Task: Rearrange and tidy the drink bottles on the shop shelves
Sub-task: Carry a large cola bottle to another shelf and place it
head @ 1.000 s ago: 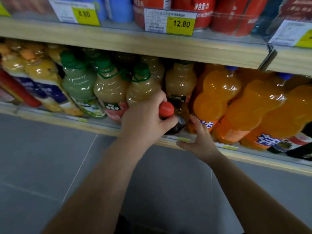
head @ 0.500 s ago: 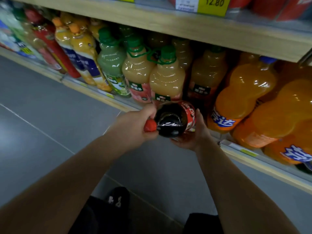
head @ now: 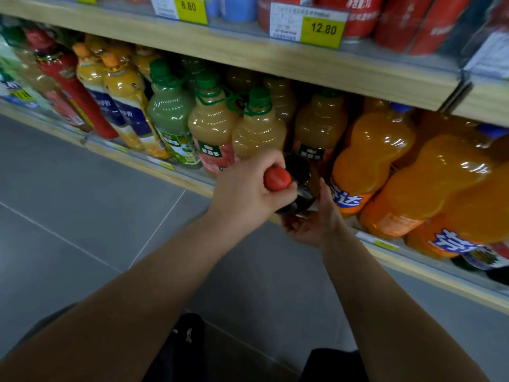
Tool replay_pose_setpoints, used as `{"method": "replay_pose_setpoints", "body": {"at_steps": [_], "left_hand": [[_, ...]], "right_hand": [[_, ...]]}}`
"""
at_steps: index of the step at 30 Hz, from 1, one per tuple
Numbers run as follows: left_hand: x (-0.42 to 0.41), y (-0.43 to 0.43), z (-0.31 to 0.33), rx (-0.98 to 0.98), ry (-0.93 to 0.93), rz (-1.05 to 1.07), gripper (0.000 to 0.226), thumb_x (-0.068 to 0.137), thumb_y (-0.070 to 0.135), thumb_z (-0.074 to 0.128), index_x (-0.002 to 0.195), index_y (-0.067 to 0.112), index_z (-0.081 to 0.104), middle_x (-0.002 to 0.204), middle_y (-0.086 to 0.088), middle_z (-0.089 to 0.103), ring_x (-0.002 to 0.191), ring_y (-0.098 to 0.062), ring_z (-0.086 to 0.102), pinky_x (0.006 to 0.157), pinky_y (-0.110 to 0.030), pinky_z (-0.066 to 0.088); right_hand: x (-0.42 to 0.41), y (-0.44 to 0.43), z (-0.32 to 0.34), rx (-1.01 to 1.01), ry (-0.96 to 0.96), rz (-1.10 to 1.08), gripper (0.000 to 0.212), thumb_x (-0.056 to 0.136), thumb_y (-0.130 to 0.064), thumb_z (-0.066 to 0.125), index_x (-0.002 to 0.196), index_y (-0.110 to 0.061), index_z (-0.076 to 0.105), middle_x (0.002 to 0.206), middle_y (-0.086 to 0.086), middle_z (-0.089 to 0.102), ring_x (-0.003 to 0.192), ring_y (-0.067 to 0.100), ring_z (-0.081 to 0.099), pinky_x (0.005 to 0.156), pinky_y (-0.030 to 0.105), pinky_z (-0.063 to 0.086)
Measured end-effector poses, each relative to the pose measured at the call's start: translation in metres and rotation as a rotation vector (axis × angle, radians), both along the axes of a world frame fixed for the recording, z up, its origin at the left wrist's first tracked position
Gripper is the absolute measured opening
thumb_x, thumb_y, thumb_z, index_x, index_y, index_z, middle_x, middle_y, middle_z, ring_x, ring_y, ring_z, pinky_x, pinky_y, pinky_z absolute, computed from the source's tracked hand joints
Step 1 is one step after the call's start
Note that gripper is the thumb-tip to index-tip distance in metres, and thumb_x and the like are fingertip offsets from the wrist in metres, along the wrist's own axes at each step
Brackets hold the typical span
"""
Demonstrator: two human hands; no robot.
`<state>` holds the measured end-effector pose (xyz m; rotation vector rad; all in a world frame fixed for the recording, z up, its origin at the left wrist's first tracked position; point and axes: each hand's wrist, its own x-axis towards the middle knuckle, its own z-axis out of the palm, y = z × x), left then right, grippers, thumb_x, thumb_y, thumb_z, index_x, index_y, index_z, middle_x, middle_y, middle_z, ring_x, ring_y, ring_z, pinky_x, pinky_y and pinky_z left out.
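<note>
Low shelf (head: 143,164) is full. Big orange bottles (head: 371,150) lean on the right & pale juice bottles (head: 259,133) stand in the middle. The cola bottle (head: 301,177) is at the front edge of the shelf, betw. those two groups. It is tipped so its top points back at the person. Can't tell if its bottom sits on the shelf.

L hand (head: 245,191) grips the neck, fingers wrapped tight by the red cap (head: 276,179). R hand (head: 311,224) cups the fat part from below, thumb up the side. So both hands hold the cola.

Step now, I think: stand the cola up in a spot in the row. To do it well, let the R hand take the weight, bc the bottle looks full & heavy. L hand only steers the top. Tip it up slow, bottom first onto the shelf, then slide it in straight. Watch the orange bottles just beside it. They lean & may roll if bumped. Turn the label to the front last. Don't let go till it stands by itself.
</note>
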<state>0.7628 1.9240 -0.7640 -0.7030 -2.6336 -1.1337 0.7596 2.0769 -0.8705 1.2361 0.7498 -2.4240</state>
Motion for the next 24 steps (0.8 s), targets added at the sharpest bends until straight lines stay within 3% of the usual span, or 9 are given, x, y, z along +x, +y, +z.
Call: {"method": "replay_pose_setpoints", "body": {"at_steps": [2, 5, 8, 10, 13, 16, 19, 21, 24], "left_hand": [[0.001, 0.005, 0.013, 0.117, 0.017, -0.026, 0.024, 0.067, 0.037, 0.074, 0.079, 0.028, 0.056, 0.071, 0.011, 0.062, 0.068, -0.005, 0.056, 0.058, -0.017, 0.041], [0.004, 0.008, 0.027, 0.290, 0.021, -0.016, 0.021, 0.062, 0.033, 0.075, 0.075, 0.028, 0.059, 0.068, 0.010, 0.065, 0.064, -0.003, 0.060, 0.059, -0.023, 0.048], [0.002, 0.005, 0.033, 0.451, -0.032, 0.073, 0.023, 0.058, 0.028, 0.076, 0.068, 0.034, 0.057, 0.060, 0.019, 0.060, 0.059, 0.005, 0.057, 0.057, -0.010, 0.041], [0.002, 0.001, 0.031, 0.430, -0.088, 0.061, 0.022, 0.055, 0.029, 0.076, 0.065, 0.034, 0.057, 0.057, 0.020, 0.060, 0.055, 0.003, 0.056, 0.053, -0.012, 0.041], [0.010, -0.004, 0.024, 0.324, -0.157, -0.007, 0.023, 0.052, 0.031, 0.077, 0.066, 0.027, 0.059, 0.063, 0.011, 0.066, 0.054, -0.003, 0.058, 0.050, -0.023, 0.045], [0.007, -0.018, 0.018, 0.314, -0.235, -0.009, 0.023, 0.052, 0.029, 0.079, 0.064, 0.027, 0.060, 0.060, 0.015, 0.063, 0.052, 0.003, 0.054, 0.048, -0.015, 0.041], [-0.008, -0.037, 0.023, 0.395, -0.350, 0.052, 0.023, 0.049, 0.030, 0.079, 0.065, 0.026, 0.063, 0.058, 0.016, 0.062, 0.055, 0.000, 0.057, 0.054, -0.019, 0.045], [-0.019, -0.047, 0.028, 0.449, -0.383, 0.093, 0.022, 0.047, 0.031, 0.079, 0.063, 0.027, 0.064, 0.056, 0.013, 0.060, 0.055, -0.003, 0.055, 0.054, -0.021, 0.046], [-0.037, -0.055, 0.033, 0.512, -0.383, 0.103, 0.018, 0.051, 0.025, 0.080, 0.062, 0.027, 0.065, 0.060, 0.010, 0.060, 0.060, -0.007, 0.057, 0.059, -0.025, 0.049]], "right_hand": [[0.008, 0.004, 0.004, 0.044, 0.054, 0.091, 0.076, 0.068, -0.075, 0.059, 0.109, -0.011, 0.066, 0.106, 0.012, 0.071, 0.089, 0.023, 0.067, 0.066, 0.029, 0.054], [0.025, 0.008, 0.004, 0.169, 0.109, 0.254, 0.078, 0.081, -0.076, 0.040, 0.103, -0.006, 0.066, 0.094, 0.015, 0.074, 0.079, 0.023, 0.068, 0.063, 0.029, 0.052], [0.047, 0.008, 0.000, 0.388, 0.184, 0.393, 0.043, 0.095, -0.045, 0.041, 0.103, -0.008, 0.062, 0.084, 0.009, 0.074, 0.082, 0.022, 0.067, 0.074, 0.032, 0.049], [0.060, -0.001, -0.006, 0.589, 0.272, 0.531, 0.026, 0.090, -0.024, 0.059, 0.115, -0.022, 0.053, 0.097, 0.004, 0.071, 0.095, 0.019, 0.065, 0.082, 0.032, 0.050], [0.068, -0.026, -0.015, 0.851, 0.478, 0.725, 0.076, 0.066, -0.012, 0.086, 0.128, -0.026, 0.044, 0.118, -0.001, 0.062, 0.111, 0.014, 0.059, 0.077, 0.019, 0.052], [0.069, -0.042, -0.020, 0.872, 0.594, 0.795, 0.106, 0.044, -0.027, 0.095, 0.135, -0.024, 0.042, 0.126, -0.008, 0.059, 0.116, 0.007, 0.056, 0.084, 0.019, 0.052], [0.062, -0.052, -0.021, 0.975, 0.612, 0.791, 0.108, 0.038, -0.036, 0.095, 0.131, -0.038, 0.040, 0.124, -0.015, 0.058, 0.114, 0.001, 0.055, 0.089, 0.026, 0.051], [0.057, -0.060, -0.015, 1.036, 0.626, 0.751, 0.101, 0.037, -0.040, 0.093, 0.121, -0.053, 0.039, 0.118, -0.023, 0.058, 0.106, -0.010, 0.055, 0.082, 0.015, 0.050], [0.050, -0.067, -0.010, 1.098, 0.664, 0.675, 0.099, 0.040, -0.037, 0.094, 0.121, -0.051, 0.039, 0.115, -0.023, 0.060, 0.101, -0.016, 0.055, 0.073, 0.005, 0.047]]}}
